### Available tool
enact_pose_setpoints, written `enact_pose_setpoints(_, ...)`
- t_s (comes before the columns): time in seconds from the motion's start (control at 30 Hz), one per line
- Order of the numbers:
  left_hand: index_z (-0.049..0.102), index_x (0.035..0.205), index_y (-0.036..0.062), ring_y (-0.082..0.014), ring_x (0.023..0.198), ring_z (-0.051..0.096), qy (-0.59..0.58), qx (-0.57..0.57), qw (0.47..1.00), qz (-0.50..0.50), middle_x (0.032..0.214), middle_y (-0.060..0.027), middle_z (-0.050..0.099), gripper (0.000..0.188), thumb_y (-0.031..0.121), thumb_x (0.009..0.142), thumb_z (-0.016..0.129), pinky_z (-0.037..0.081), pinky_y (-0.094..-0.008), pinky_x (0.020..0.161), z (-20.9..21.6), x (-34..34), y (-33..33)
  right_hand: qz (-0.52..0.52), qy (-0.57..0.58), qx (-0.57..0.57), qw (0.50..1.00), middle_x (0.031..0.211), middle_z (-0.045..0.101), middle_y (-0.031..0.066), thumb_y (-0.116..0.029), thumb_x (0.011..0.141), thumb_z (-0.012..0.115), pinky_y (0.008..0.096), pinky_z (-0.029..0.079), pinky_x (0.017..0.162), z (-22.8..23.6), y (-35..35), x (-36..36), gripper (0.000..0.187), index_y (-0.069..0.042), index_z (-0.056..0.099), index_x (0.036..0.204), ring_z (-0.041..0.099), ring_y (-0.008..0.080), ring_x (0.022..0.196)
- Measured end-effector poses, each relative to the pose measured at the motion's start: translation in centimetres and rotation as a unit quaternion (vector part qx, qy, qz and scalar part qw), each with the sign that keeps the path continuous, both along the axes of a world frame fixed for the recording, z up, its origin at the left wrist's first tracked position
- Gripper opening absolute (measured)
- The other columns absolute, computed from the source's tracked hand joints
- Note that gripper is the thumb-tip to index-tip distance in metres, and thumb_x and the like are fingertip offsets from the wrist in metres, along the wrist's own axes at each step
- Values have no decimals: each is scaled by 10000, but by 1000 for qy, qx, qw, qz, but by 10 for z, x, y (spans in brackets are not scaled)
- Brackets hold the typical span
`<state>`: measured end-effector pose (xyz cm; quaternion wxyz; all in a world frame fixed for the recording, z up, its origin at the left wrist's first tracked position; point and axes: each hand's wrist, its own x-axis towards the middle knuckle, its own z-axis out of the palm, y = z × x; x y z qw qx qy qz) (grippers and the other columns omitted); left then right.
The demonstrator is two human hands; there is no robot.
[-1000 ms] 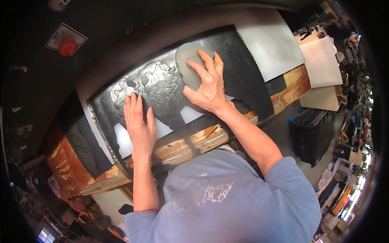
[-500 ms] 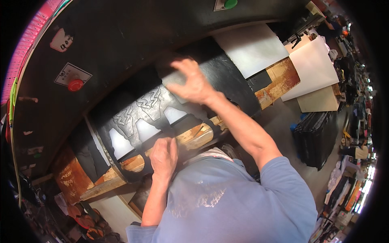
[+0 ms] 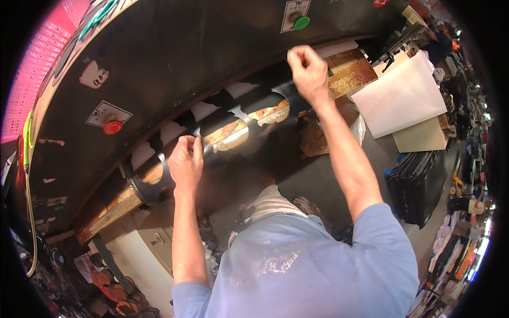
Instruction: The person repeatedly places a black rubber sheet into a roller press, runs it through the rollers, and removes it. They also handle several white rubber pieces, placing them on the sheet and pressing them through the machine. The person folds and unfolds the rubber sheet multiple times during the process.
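Note:
A black sheet (image 3: 270, 135) with large cut-out openings slopes over the front edge of a worn wooden board (image 3: 225, 137), beneath a large dark machine front (image 3: 175, 58). Wood shows through the openings. My left hand (image 3: 185, 161) is closed, thumb against fingers, at the sheet's edge on the left, and seems to pinch it. Farther right and higher, my right hand (image 3: 310, 77) has its fingers curled, close to the machine front. What it holds, if anything, cannot be made out. Pale patches (image 3: 204, 110) show along the sheet's far side.
On the machine front are a red push button (image 3: 112, 126) and a green one (image 3: 301, 22). White sheets (image 3: 400, 95) lie at the right, above a stack of black sheets (image 3: 419, 185) on the floor. A pink basket (image 3: 45, 58) stands at the upper left.
The black sheet has shifted toward me, over the board's front edge. My right hand, spread before, has curled and moved right; my left has moved left and away from me.

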<state>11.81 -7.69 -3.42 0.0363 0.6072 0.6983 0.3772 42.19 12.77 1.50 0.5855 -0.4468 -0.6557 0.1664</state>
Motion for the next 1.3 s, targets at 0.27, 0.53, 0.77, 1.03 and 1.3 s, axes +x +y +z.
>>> enact_pose_setpoints(0.27, 700, 1034, 54, -276, 766, 714, 34, -44, 997, 49, 855, -118, 743, 185, 237, 1039, 733, 564, -406, 730, 3, -1, 2, -6, -141, 18, 990, 727, 625, 74, -71, 877, 732, 447, 528, 720, -65, -43, -19, 24, -76, 715, 861, 646, 315, 738)
enact_pose_setpoints(0.53, 697, 1007, 48, -279, 755, 682, 53, -17, 997, 60, 804, -106, 699, 180, 222, 1028, 740, 543, -421, 713, 1, -1, 1, 22, -56, -101, 993, 737, 635, 62, -131, 889, 774, 381, 528, 679, -60, -42, -17, 78, -60, 741, 891, 632, 245, 676)
enact_pose_setpoints(0.77, 675, 928, 62, -310, 766, 652, 53, 24, 997, 59, 764, -98, 670, 152, 167, 986, 767, 505, -451, 723, -14, -10, 2, 56, 54, -136, 988, 741, 710, 56, -131, 923, 808, 310, 543, 650, -49, -47, -53, 118, -22, 775, 951, 662, 127, 650)
enact_pose_setpoints(1.03, 746, 1013, 35, -400, 921, 725, -42, -217, 974, 36, 892, -184, 756, 248, 282, 1024, 726, 550, -499, 831, -11, -18, -46, 167, -151, -137, 965, 1381, 580, 427, -387, 793, 820, 510, 458, 1186, -76, -41, -169, 779, 141, 649, 1339, 565, 536, 1328)
enact_pose_setpoints(1.3, 533, 1514, -24, -473, 1502, 459, 79, -24, 993, -84, 1557, -292, 538, 480, 51, 1045, 600, 343, -552, 1271, -16, -42, 28, 79, -225, -102, 966, 1622, 339, 402, -277, 743, 848, 671, 363, 1200, -92, -81, -205, 809, 25, 606, 1453, 299, 650, 1449)
